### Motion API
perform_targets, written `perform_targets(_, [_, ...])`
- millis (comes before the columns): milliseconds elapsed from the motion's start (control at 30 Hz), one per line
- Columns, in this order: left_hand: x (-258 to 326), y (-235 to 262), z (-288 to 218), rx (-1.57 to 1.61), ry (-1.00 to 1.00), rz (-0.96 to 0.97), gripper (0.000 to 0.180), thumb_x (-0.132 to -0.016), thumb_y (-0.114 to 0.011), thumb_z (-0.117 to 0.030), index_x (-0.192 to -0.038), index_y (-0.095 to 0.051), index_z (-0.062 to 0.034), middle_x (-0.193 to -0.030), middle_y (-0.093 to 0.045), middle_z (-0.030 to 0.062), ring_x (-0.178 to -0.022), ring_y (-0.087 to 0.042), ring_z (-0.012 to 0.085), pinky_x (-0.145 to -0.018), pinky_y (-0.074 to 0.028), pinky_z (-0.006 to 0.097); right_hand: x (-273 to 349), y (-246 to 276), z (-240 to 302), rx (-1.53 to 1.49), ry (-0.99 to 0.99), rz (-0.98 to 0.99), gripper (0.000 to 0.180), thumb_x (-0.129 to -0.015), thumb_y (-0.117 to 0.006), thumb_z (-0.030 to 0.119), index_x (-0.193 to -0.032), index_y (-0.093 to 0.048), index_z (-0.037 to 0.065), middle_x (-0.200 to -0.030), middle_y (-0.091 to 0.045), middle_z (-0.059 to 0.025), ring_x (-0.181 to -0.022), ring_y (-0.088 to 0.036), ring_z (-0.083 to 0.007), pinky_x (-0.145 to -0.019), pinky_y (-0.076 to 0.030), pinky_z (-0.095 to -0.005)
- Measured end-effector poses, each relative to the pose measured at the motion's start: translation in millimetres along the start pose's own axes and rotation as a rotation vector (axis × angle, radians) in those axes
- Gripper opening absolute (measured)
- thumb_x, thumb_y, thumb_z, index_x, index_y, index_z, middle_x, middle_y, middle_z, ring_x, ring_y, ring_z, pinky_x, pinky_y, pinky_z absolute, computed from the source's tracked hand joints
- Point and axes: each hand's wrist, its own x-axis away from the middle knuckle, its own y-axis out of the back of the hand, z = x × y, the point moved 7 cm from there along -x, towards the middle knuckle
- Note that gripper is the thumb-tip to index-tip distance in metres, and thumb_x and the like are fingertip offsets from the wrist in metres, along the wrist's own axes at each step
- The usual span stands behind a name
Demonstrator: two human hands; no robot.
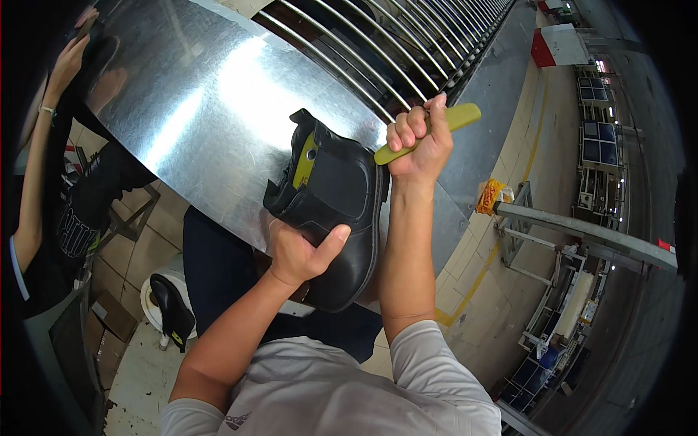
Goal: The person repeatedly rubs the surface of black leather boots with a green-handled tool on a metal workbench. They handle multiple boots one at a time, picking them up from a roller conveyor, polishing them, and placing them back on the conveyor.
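Note:
A black ankle boot [336, 190] lies on its side, sole edge to the right and toe toward me. Its top opens to the far left, showing a yellow-green lining with a round stud. My left hand [297, 251] grips the boot from below, thumb across its upper. In my right hand [423, 143] is an olive-green, bar-shaped tool [464, 116], with fingers wrapped round its middle. The tool's near end meets or nearly meets the sole edge by the heel; contact is hard to tell. What my left fingers touch underneath is hidden.
A shiny steel table [196, 120] stretches beyond the boot and joins a roller conveyor [349, 47]. Another person's forearm [45, 138] shows at the far left. A second black shoe [171, 311] rests low at left. A metal rail [582, 231] juts in from the right.

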Motion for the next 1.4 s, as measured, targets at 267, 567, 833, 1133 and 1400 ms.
perform_targets(267, [-5.4, -1.3, -6.5, 0.013, 0.003, 0.021, 0.030, -0.082, -0.079, -0.019, -0.104, -0.075, -0.0003, -0.098, -0.077, 0.0132, -0.087, -0.075, 0.0305, -0.079, -0.058, 0.037, 0.5, -0.8, 6.0, -0.006, 0.015, 0.030, 0.026, -0.108, -0.056, 0.032, -0.090, -0.051, 0.014, -0.057, -0.038, 0.0024, -0.042, -0.039, -0.0098, -0.036, -0.036, -0.0272])
perform_targets(567, [-1.1, -1.8, -1.1, 0.041, 0.037, -0.007, 0.029, -0.082, -0.078, -0.018, -0.104, -0.074, 0.0004, -0.098, -0.077, 0.0141, -0.087, -0.075, 0.0309, -0.080, -0.058, 0.037, 14.8, -8.8, 2.8, 0.016, 0.039, 0.045, 0.023, -0.106, -0.060, 0.028, -0.092, -0.049, 0.014, -0.059, -0.036, 0.0037, -0.044, -0.038, -0.0082, -0.037, -0.035, -0.0257])
perform_targets(833, [0.3, -1.8, -3.3, 0.042, 0.006, -0.043, 0.029, -0.083, -0.078, -0.020, -0.102, -0.074, 0.0006, -0.096, -0.076, 0.0141, -0.085, -0.074, 0.0307, -0.078, -0.057, 0.037, 41.4, -47.6, 3.2, 0.538, 0.156, 0.178, 0.025, -0.102, -0.066, 0.026, -0.088, -0.052, 0.011, -0.060, -0.038, 0.0036, -0.045, -0.036, -0.0073, -0.040, -0.030, -0.0244])
perform_targets(1133, [3.4, -5.0, 2.6, -0.040, 0.020, 0.003, 0.025, -0.087, -0.076, -0.028, -0.095, -0.074, -0.0041, -0.088, -0.076, 0.0122, -0.078, -0.073, 0.0333, -0.071, -0.056, 0.041, 57.4, 18.9, 30.2, 0.036, 0.052, 0.078, 0.034, -0.106, -0.058, 0.044, -0.096, -0.058, 0.012, -0.060, -0.039, 0.0013, -0.049, -0.041, -0.0118, -0.046, -0.039, -0.0298])
perform_targets(1400, [3.9, -3.4, -3.3, -0.039, 0.011, -0.018, 0.024, -0.088, -0.075, -0.028, -0.091, -0.074, -0.0044, -0.082, -0.075, 0.0111, -0.075, -0.072, 0.0333, -0.069, -0.055, 0.041, 59.9, 27.3, 48.1, -0.085, 0.141, -0.006, 0.043, -0.105, -0.058, 0.052, -0.091, -0.062, 0.011, -0.060, -0.042, 0.0003, -0.053, -0.045, -0.0150, -0.052, -0.041, -0.0318])
